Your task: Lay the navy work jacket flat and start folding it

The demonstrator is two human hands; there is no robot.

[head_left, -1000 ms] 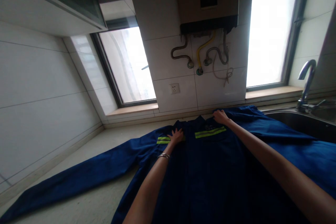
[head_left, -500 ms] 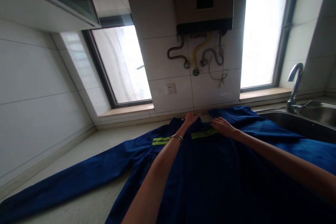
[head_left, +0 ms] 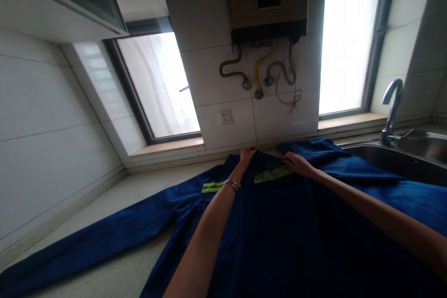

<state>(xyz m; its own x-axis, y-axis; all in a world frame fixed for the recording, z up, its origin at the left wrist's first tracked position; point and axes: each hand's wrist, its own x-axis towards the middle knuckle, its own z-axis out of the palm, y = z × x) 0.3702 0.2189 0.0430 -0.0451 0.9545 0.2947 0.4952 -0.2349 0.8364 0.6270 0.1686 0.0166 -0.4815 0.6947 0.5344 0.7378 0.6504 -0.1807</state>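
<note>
One desk, pale, carrying one blue jacket spread flat, sleeves out, two yellow stripes across chest. One sink at right, one tap. Two hands: left hand pinching collar edge, right hand resting flat, fingers loose, beside right stripe.

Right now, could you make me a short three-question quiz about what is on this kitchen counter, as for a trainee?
1. True or false: the blue jacket lies spread on the counter.
2. Which hand wears a bracelet?
3. The right hand rests by: A) the faucet, B) a reflective stripe, C) the wall socket.

Key: 1 true. 2 the left hand, at the collar. 3 B.
</note>
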